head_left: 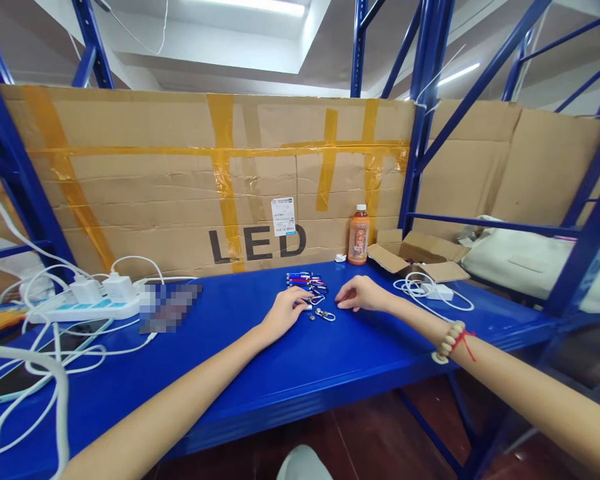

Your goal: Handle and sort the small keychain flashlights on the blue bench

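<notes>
My left hand [284, 315] rests on the blue tabletop with its fingers bent together at a small silvery piece, too small to make out. Just beyond it lies a pile of slim, shiny tubes [304, 277] in blue, red and dark colours, with metal clips among them. A silver clasp with a ring [326, 315] lies between my hands, and a tiny round brass-coloured piece [312, 318] is close to my left fingertips. To the right, my right hand [362, 294] is low over the table, thumb and fingers drawn together; anything between them is hidden.
An orange drink bottle [359, 237] stands by the cardboard wall [170, 193]. At right are an opened carton [433, 250] and a white cable with adapter [436, 291]. A loaded power strip [87, 308], tangled cables and a phone [60, 350] occupy the left. Blue posts [425, 113] rise behind.
</notes>
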{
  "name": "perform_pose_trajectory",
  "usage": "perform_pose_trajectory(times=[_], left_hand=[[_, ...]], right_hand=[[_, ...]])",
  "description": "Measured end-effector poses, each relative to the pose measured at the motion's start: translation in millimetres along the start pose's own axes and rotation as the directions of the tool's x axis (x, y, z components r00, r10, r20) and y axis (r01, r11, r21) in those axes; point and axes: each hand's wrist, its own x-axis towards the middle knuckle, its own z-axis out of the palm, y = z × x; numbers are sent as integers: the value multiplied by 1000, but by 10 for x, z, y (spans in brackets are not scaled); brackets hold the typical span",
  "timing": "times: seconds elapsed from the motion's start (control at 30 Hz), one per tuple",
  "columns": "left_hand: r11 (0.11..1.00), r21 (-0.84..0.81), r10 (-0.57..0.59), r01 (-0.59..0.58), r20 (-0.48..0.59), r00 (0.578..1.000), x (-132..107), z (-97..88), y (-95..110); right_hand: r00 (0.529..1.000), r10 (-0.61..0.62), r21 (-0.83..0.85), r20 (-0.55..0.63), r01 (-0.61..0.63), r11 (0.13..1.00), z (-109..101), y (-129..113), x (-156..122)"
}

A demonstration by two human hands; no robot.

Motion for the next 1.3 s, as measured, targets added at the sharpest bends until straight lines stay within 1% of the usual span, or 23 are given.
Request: perform_pose_trajectory(times=[0.07,0.13,0.2,0.27,0.37,0.47,0.5,0.53,0.6,0.63,0.7,0.77,0.87,0.97,1.07,1.13,1.2,1.3], left_hand=[[999,-39,-25,23,-56,998,-7,-23,39],[998,-34,-65,61,-156,986,-14,-49,69],[991,-47,-132,124,-255,958,-20,-69,74],[972,-114,-229,204,-303,925,-23,-75,55],[923,-233,-364,305,-282,887,-21,-60,22],[890,-303,-420,342,-250,872,-16,-40,22],[881,-322,-430,345,-246,869,-14,-36,29],[874,-339,-438,347,-244,865,-12,-33,37],[862,-368,-451,349,-241,860,-9,-30,54],[857,-381,-455,348,-240,857,-8,-30,62],[848,-403,-461,345,-240,854,-8,-31,75],[838,-427,-464,338,-233,855,-8,-31,85],[806,-494,-469,325,-201,860,0,-28,94],[735,-602,-495,312,-163,854,19,-20,89],[658,-691,-536,300,-151,831,38,-16,72],[635,-716,-550,290,-156,820,41,-17,66],[635,-718,-549,287,-156,821,38,-22,69],[665,-688,-528,290,-159,834,29,-28,89]], right_hand=[[994,-110,-50,3,110,993,42,-120,29],[980,-199,-140,4,197,970,76,-226,0],[982,-186,-210,36,189,959,116,-304,-70],[986,-161,-272,49,168,947,164,-357,-147],[979,-202,-427,30,195,883,215,-406,-205],[966,-255,-577,41,232,783,200,-433,-163],[966,-255,-590,41,229,774,179,-438,-131],[968,-248,-580,40,224,783,153,-441,-93],[970,-240,-502,45,230,834,93,-444,-2],[965,-255,-441,63,256,860,64,-446,48],[946,-307,-290,102,324,901,14,-451,155],[932,-347,-126,106,358,925,-14,-464,271],[936,-347,85,57,341,936,-8,-503,445],[939,-343,239,20,328,914,61,-544,583],[951,-308,342,-14,294,892,170,-554,652],[963,-262,396,-55,262,880,241,-537,660],[971,-222,434,-84,236,869,299,-506,650],[975,-214,431,-66,221,875,355,-462,625]])
